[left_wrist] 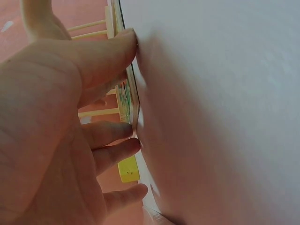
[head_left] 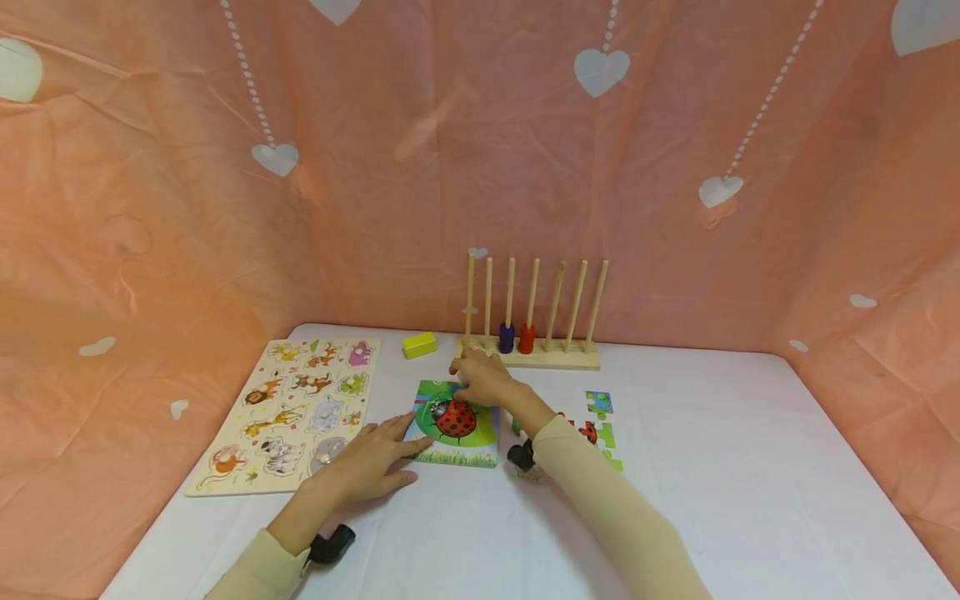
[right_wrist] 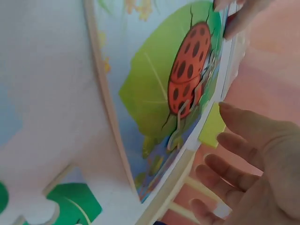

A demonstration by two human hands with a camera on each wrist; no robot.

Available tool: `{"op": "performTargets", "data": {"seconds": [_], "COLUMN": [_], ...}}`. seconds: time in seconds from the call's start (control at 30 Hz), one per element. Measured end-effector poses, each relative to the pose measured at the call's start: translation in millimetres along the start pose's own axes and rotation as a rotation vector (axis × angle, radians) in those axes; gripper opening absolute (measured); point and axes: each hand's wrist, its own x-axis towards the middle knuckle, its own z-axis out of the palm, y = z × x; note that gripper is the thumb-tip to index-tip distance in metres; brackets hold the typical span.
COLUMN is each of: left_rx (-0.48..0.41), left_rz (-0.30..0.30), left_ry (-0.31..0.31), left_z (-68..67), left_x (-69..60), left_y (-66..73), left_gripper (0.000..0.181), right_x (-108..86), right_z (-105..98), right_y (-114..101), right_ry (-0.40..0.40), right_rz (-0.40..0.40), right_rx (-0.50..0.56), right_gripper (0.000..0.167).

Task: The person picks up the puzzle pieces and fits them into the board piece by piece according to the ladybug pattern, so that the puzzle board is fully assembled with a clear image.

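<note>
A square ladybug puzzle board (head_left: 472,446) lies mid-table, a ladybug on a green leaf (right_wrist: 145,70) pictured on it. Along its left edge rests my left hand (head_left: 367,462), fingers spread, fingertips at the board's side. My right hand (head_left: 487,382) is over the board's upper edge with fingers slightly bent; in the right wrist view this hand (right_wrist: 253,164) has nothing visible between its fingers. A raised piece edge (right_wrist: 174,133) shows beside the ladybug. The left wrist view shows my left hand (left_wrist: 61,126) with thumb and fingers extended by the board's side.
Loose puzzle pieces (head_left: 599,402) lie right of the board, partly behind my right forearm. An animal board (head_left: 243,417) is at the left. Behind stand a yellow block (head_left: 418,345) and a wooden peg rack (head_left: 555,358) with blue (head_left: 507,338) and red beads (head_left: 527,339).
</note>
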Motion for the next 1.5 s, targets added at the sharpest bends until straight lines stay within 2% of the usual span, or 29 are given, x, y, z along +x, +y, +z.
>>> {"op": "performTargets", "data": {"seconds": [0.07, 0.17, 0.27, 0.37, 0.93, 1.2, 1.5], "left_rx": [0.002, 0.004, 0.013, 0.022, 0.026, 0.021, 0.028], "left_rz": [-0.003, -0.001, -0.002, -0.006, 0.008, -0.001, 0.003], "left_ry": [0.000, -0.001, -0.004, -0.009, 0.000, -0.002, 0.001], "left_z": [-0.1, 0.1, 0.5, 0.5, 0.2, 0.4, 0.0], "left_x": [0.2, 0.4, 0.6, 0.6, -0.1, -0.3, 0.2], "left_y": [-0.5, -1.3, -1.7, -1.8, -1.2, -1.4, -0.2], "left_gripper": [0.051, 0.051, 0.051, 0.051, 0.051, 0.050, 0.051], "right_x": [-2.7, -10.9, -21.5, -30.0, -40.0, -41.0, -46.0], "right_z": [-1, 3, 9, 15, 31, 32, 29], "right_y": [-4, -11, -18, -24, -37, -39, -37], "right_ry": [-0.032, -0.122, -0.220, -0.262, -0.256, -0.250, -0.233], "right_rz": [-0.012, -0.017, -0.009, -0.007, 0.024, 0.029, 0.015], "right_rx": [-0.059, -0.125, -0.147, -0.151, -0.264, -0.274, -0.236], "right_gripper": [0.048, 0.062, 0.075, 0.079, 0.078, 0.080, 0.082]}}
